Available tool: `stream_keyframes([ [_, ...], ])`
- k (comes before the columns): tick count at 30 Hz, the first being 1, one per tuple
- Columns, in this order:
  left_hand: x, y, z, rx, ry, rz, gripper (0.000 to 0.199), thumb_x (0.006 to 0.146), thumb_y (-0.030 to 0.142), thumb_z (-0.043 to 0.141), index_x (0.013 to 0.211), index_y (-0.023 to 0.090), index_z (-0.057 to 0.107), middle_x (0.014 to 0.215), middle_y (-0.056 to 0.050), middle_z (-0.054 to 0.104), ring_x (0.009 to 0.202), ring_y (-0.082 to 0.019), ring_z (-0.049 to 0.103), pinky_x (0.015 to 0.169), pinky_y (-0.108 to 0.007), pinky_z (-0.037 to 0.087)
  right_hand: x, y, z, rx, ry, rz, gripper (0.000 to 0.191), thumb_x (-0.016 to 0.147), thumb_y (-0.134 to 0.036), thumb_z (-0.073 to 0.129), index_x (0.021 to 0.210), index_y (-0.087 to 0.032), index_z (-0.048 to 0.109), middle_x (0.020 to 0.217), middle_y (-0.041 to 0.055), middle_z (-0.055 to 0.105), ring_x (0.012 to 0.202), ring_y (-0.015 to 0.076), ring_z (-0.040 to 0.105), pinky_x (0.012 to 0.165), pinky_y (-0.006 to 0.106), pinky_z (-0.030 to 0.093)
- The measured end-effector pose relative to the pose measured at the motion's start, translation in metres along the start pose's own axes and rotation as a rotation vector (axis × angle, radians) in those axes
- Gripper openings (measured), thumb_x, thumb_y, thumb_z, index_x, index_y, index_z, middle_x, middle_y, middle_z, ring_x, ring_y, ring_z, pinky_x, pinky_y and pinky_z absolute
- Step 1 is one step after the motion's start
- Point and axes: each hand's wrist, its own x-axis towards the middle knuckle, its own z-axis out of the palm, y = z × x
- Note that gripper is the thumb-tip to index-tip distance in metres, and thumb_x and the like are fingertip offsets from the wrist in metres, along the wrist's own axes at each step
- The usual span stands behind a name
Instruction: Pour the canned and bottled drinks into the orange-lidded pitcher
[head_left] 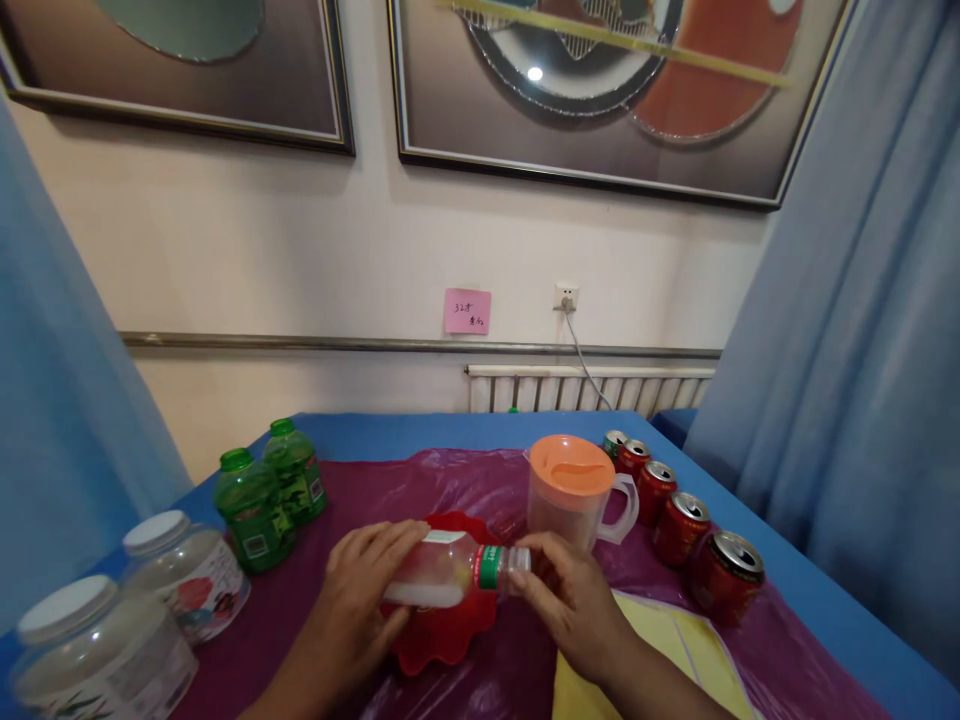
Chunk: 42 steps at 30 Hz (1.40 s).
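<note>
A clear plastic bottle (450, 572) with a green and red band at its neck lies sideways in the air, its mouth to the right. Something whitish shows inside or through its lower side. My left hand (375, 575) is closed around the bottle's base end. At the other end, the fingers of my right hand (559, 590) pinch the neck by the mouth; whether a cap is there I cannot tell. Beneath the bottle is a red scalloped dish (439, 645), partly hidden by it and my left hand. A clear pitcher (562, 518) with an orange lid stands just behind my right hand.
Two green bottles (255, 515) and two white-lidded jars (184, 575) stand on the left. Several drink cans (681, 530) line the right side. A yellow cloth (675, 640) lies near my right forearm. Purple plastic sheeting (367, 485) covers part of the blue tabletop (487, 430).
</note>
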Motion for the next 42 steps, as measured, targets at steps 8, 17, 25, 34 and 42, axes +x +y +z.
stream_keyframes([
  [8,0.03,-0.029,-0.006,-0.038,-0.072,-0.078,0.063,0.072,0.022,0.059,0.135,0.028,0.059,0.131,-0.006,0.069,0.121,-0.032,0.059,0.11,-0.051,0.04,-0.005,0.0,-0.017,-0.06,0.247,-0.23,0.033,0.089,-0.025,0.067,0.121,-0.026,0.063,0.12,0.0097,0.066,0.112,0.0265,0.061,0.095,0.038,0.047],
  [17,0.069,-0.029,0.017,-0.392,0.061,-0.49,0.068,0.069,0.055,0.072,0.126,0.019,0.06,0.126,-0.012,0.071,0.114,-0.032,0.067,0.102,-0.045,0.05,-0.045,0.042,0.029,-0.132,-0.128,0.184,0.02,0.069,-0.016,0.074,0.085,-0.024,0.065,0.084,0.0019,0.069,0.077,0.0203,0.061,0.071,0.028,0.043],
  [25,0.05,-0.047,0.048,-0.558,0.153,-0.664,0.067,0.066,0.058,0.074,0.117,0.016,0.061,0.117,-0.015,0.073,0.107,-0.033,0.07,0.095,-0.046,0.053,-0.041,0.039,0.028,-0.125,-0.054,0.159,0.026,0.089,-0.026,0.061,0.114,-0.028,0.07,0.095,0.0055,0.076,0.082,0.0224,0.069,0.075,0.029,0.048],
  [34,0.041,-0.05,0.041,-0.466,0.265,-0.702,0.067,0.066,0.055,0.074,0.119,0.017,0.062,0.119,-0.014,0.072,0.108,-0.033,0.069,0.096,-0.047,0.054,0.015,0.058,0.075,-0.069,-0.144,0.348,0.021,0.073,-0.019,0.066,0.088,-0.025,0.079,0.072,0.0003,0.075,0.061,0.0164,0.065,0.053,0.022,0.039],
  [42,0.037,-0.051,0.042,-0.46,0.339,-0.727,0.071,0.065,0.059,0.076,0.122,0.02,0.061,0.119,-0.011,0.073,0.108,-0.032,0.07,0.096,-0.045,0.054,0.023,0.062,0.078,-0.165,0.023,0.337,0.024,0.08,-0.013,0.055,0.082,-0.023,0.076,0.073,0.0029,0.076,0.063,0.0196,0.067,0.059,0.027,0.043],
])
